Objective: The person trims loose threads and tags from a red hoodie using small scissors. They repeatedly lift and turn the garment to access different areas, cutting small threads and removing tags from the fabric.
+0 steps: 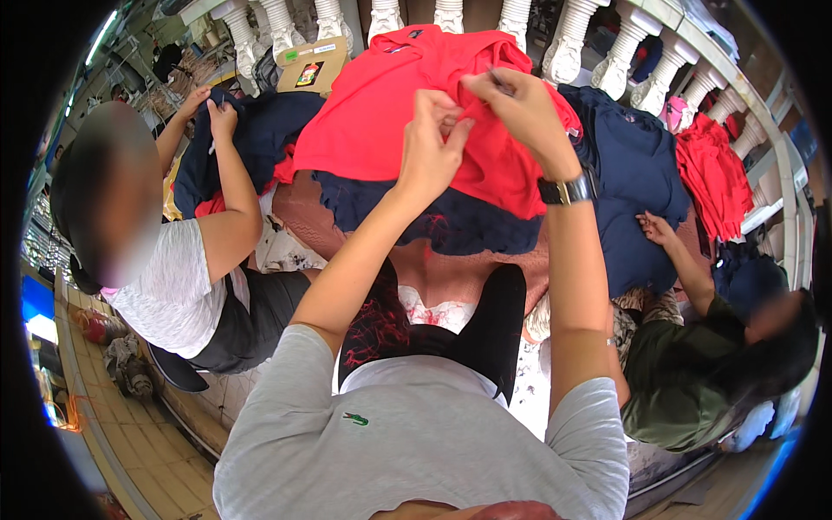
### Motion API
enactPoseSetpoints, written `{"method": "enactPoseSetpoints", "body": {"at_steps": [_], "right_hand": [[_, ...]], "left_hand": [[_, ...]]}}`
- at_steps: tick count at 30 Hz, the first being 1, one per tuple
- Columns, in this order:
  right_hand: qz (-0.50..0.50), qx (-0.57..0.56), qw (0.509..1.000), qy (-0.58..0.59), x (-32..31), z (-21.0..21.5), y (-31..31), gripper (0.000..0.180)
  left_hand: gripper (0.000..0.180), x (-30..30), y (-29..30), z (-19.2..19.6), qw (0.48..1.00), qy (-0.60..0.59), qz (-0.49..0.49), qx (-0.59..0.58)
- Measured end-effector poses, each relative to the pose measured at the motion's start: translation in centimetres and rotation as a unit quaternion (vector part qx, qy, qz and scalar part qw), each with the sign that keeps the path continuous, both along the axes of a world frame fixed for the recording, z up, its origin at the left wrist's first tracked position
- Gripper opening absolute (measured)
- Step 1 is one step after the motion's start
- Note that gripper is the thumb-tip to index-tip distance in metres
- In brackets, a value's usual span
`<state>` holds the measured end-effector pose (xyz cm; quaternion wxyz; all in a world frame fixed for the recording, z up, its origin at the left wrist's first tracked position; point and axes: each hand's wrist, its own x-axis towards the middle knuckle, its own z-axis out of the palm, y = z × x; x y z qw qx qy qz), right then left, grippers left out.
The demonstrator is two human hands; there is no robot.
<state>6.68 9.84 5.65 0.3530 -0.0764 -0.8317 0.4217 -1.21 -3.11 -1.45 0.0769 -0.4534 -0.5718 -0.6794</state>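
Observation:
A red shirt (368, 113) is spread out in front of me, its collar toward the far side. My left hand (433, 139) is over its middle with thumb and fingers pinched together; what they pinch is too small to make out. Close by on the right, my right hand (517, 108) is curled around a small dark slim tool (500, 83), mostly hidden by the fingers. Beneath the red shirt lies dark navy cloth (416, 217) with bits of red thread on it.
A person on the left (195, 269) holds up a navy garment (251, 130). Another on the right (693, 364) touches a navy garment pile (624, 173). Beyond stand white balusters (572, 43), a cardboard box (314, 65) and a red garment pile (715, 173).

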Motion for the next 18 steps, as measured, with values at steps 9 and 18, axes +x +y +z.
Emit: {"method": "enactPoseSetpoints", "body": {"at_steps": [9,18], "right_hand": [[-0.005,-0.019,0.994,0.104,2.4,-4.6,-0.9,0.027],[-0.072,0.062,0.987,0.133,2.6,-7.2,-6.1,0.034]], "left_hand": [[0.039,-0.6,-0.8,-0.9,0.995,-0.08,-0.061,-0.006],[0.042,1.6,-2.5,-2.1,0.967,-0.197,-0.142,0.081]]}}
